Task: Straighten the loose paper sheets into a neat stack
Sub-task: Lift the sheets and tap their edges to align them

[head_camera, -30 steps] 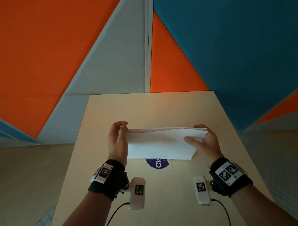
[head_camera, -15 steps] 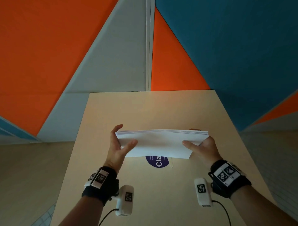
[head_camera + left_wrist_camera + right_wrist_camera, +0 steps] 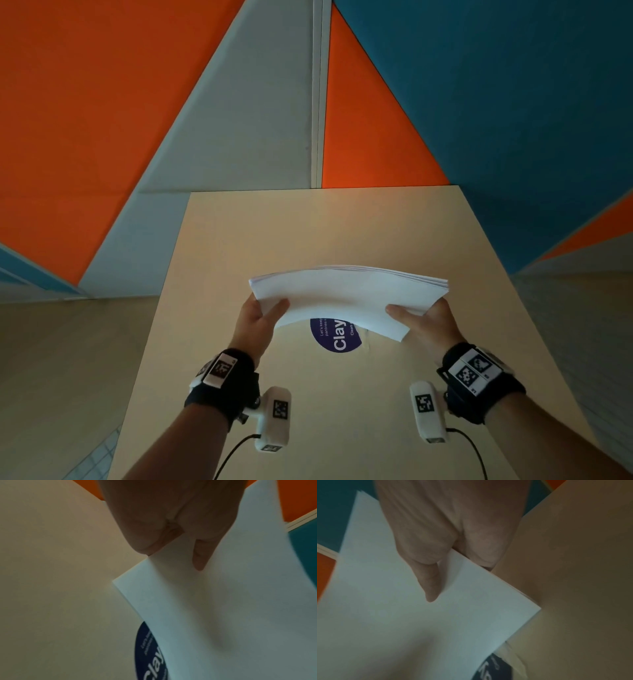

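One bowed stack of white paper sheets (image 3: pixel 346 294) is being pinched at both short ends, long axis lying left to right: left hand (image 3: pixel 258 317) at left end, right hand (image 3: pixel 426 322) at right, equally near, above the pale wooden table (image 3: pixel 342 226).

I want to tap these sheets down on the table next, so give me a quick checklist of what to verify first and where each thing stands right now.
1. Left hand grips the paper stack: ok, thumb on top at the left end.
2. Right hand grips it: ok, thumb on top at the right end.
3. Stack clear of the table: ok, it appears lifted, bowed upward in the middle.
4. Edges flush: not ok, sheets fan apart at the far right corner.
5. Landing spot free: ok, only the flat purple sticker lies below.
6. Fingers under the stack: cannot tell, hidden by paper.
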